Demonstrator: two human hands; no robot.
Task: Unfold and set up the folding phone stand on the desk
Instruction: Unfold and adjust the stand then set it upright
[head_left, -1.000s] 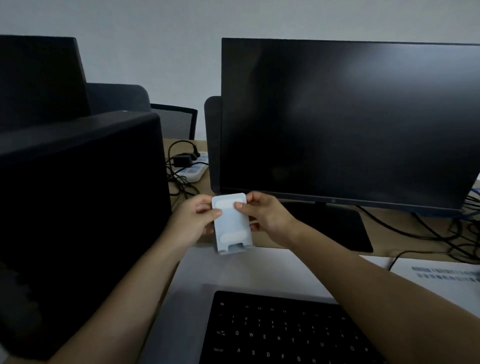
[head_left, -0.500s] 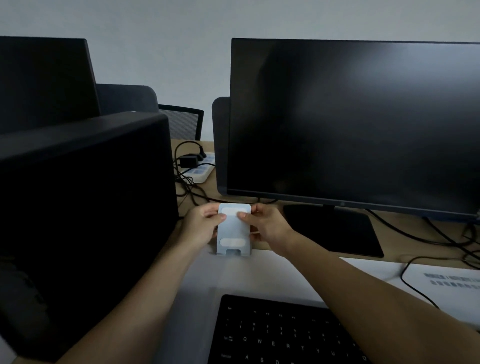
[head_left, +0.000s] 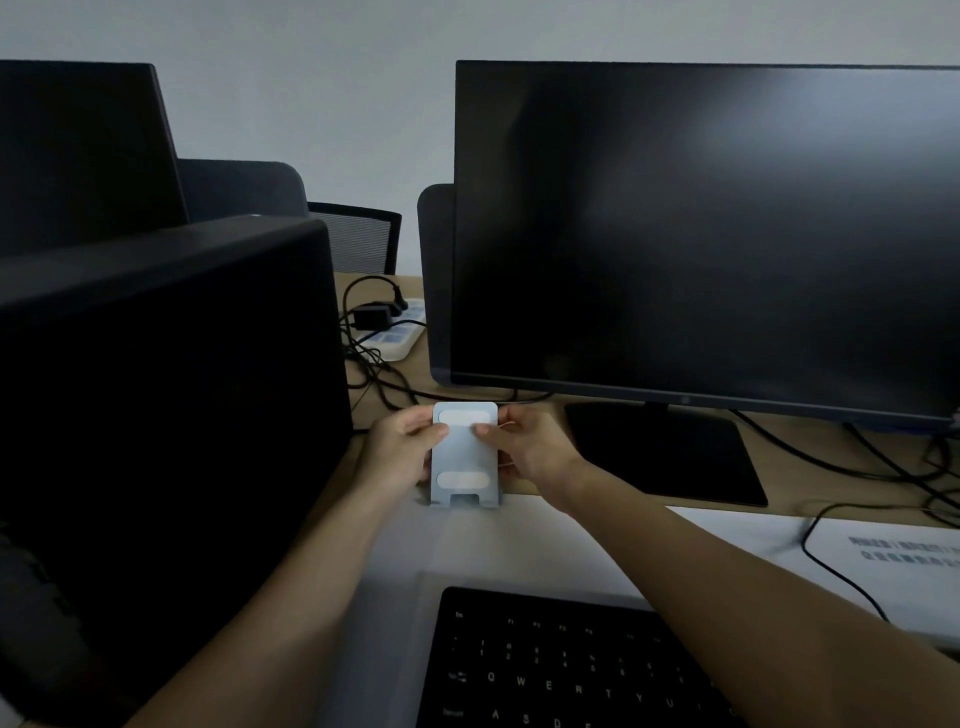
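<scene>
While both hands grip, phone stand upright, desk

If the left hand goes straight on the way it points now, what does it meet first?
The left hand points right, across the phone stand it grips, so it would probably meet the right hand first.

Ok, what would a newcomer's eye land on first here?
The pale phone stand, gripped upright by the left hand and right hand at the centre. Behind looms a big dark monitor; a black keyboard lies nearest the camera.
</scene>
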